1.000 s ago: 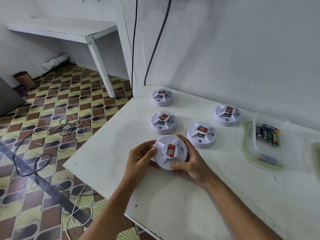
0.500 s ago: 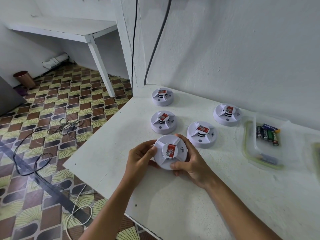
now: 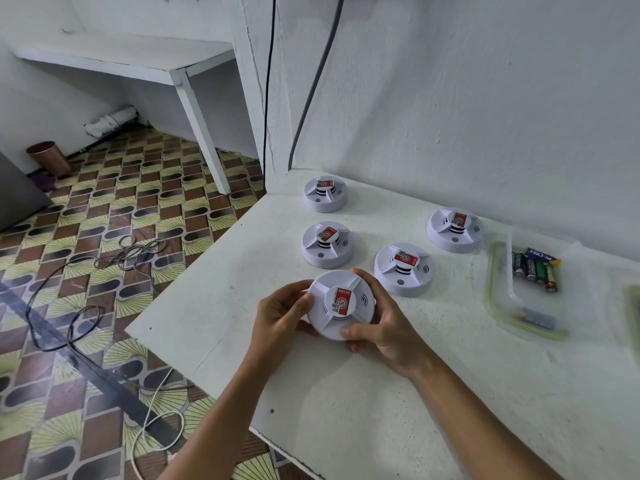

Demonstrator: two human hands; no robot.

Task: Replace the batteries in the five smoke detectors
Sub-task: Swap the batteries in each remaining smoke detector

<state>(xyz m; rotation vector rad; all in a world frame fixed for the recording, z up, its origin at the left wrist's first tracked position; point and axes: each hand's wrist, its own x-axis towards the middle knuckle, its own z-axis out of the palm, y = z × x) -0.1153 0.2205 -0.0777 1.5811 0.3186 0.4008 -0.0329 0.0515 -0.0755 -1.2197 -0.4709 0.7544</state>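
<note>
The detector [image 3: 341,304] in hand sits low in the centre of the frame, face up with its red label toward the camera, at or just above the bench [image 3: 346,403] near its left edge. It is round, so no long axis matters; what counts is that it lies squarely between both hands, equally near each. The left hand [image 3: 278,318] grips its left rim, fingers [image 3: 304,299] curled on the edge. The right hand [image 3: 384,329] clasps the right and lower rim, thumb on top. Likely the next move is a twist to free the base. Four more detectors [image 3: 327,244] stand untouched above. Batteries [image 3: 535,270] lie in a clear tray [image 3: 498,306] at right.
</note>
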